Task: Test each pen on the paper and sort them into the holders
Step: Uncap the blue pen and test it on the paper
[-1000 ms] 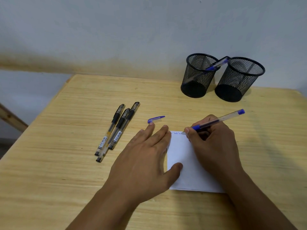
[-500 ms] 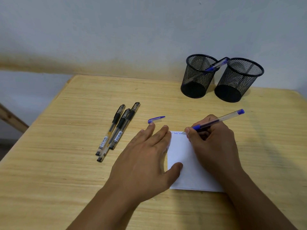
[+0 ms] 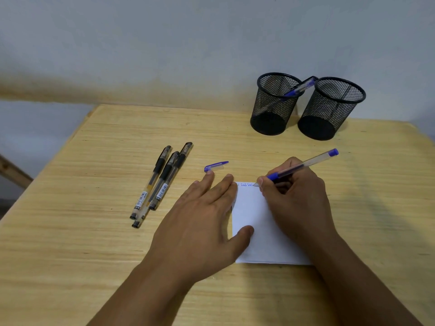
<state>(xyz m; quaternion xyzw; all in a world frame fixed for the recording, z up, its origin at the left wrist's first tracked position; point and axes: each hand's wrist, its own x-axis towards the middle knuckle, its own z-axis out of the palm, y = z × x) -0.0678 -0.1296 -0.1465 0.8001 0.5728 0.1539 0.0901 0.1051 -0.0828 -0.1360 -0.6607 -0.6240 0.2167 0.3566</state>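
My right hand (image 3: pixel 294 198) grips an uncapped blue pen (image 3: pixel 306 164), its tip touching the top edge of a white paper (image 3: pixel 253 208) beside blue scribbles. My left hand (image 3: pixel 202 222) lies flat, fingers spread, pinning the paper's left side. The pen's blue cap (image 3: pixel 215 166) rests on the table just beyond my left fingertips. Three black capped pens (image 3: pixel 160 182) lie side by side to the left. Two black mesh holders stand at the back: the left holder (image 3: pixel 273 107) has a blue pen (image 3: pixel 299 88) leaning in it, the right holder (image 3: pixel 329 109) looks empty.
The wooden table (image 3: pixel 94 231) meets a pale wall at the back. Its left edge drops off near a slanted wooden bar (image 3: pixel 14 172).
The pen tip has crept slightly right along the paper's top edge, adding to the blue writing. My left hand stays put.
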